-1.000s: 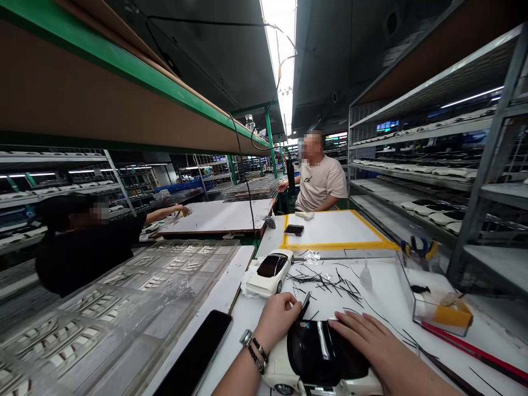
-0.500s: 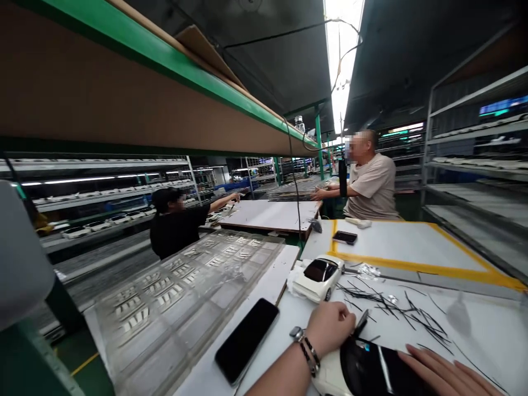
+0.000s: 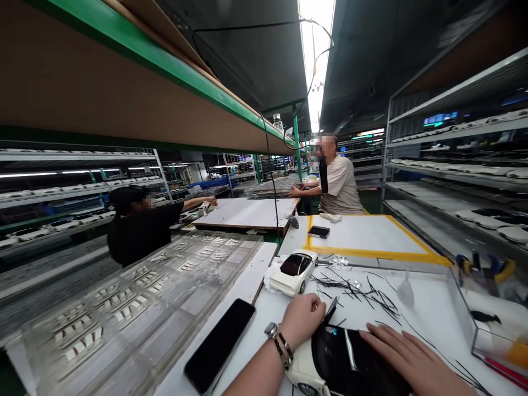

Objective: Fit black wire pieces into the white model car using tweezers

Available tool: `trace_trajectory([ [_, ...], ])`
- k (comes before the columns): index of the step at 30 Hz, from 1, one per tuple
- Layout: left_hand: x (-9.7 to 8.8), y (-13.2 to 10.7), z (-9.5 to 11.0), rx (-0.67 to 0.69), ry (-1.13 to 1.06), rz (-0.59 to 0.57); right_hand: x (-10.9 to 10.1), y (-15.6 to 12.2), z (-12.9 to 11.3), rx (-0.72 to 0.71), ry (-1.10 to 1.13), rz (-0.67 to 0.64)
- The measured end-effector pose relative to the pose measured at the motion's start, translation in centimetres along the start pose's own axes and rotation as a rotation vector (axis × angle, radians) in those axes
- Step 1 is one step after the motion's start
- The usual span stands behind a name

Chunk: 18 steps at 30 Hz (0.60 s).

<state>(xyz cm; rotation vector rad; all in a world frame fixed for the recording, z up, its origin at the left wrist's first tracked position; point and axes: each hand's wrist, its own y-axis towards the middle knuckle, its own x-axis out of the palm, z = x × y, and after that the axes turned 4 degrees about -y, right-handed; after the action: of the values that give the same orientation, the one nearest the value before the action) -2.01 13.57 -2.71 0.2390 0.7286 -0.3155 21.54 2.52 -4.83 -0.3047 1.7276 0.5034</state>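
The big car (image 3: pixel 303 366) is set on the white table (image 3: pixel 437 297) under the hands, cut off by the bottom edge. Its black roof is partly hidden by the right hand (image 3: pixel 406 349), whose fingers are laid flat, a little apart. The left hand (image 3: pixel 303 314) has its fingers curled beside a dark piece (image 3: pixel 331 309); whether it is pinched cannot be told. In the tray (image 3: pixel 179 316), white bits (image 3: pixel 84 344) are seen, partly blurred. The clear box (image 3: pixel 464 316) is cut off at the right; inside, a dark thing (image 3: pixel 484 317) and a yellow thing (image 3: pixel 518 352) are hardly made out.
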Motion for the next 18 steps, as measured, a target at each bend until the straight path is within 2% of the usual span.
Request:
trace_trajectory([
  [5,0.0,0.1,-0.1,0.008,-0.01,-0.003,-1.5,-0.1,-1.2,0.009,0.01,0.035],
  [14,0.1,0.2,-0.1,0.007,-0.017,-0.008,-2.7,0.1,-2.3,0.041,0.039,0.01],
  [18,0.1,0.4,-0.2,0.019,-0.028,-0.008,-4.1,0.4,-3.1,0.089,0.071,-0.035],
])
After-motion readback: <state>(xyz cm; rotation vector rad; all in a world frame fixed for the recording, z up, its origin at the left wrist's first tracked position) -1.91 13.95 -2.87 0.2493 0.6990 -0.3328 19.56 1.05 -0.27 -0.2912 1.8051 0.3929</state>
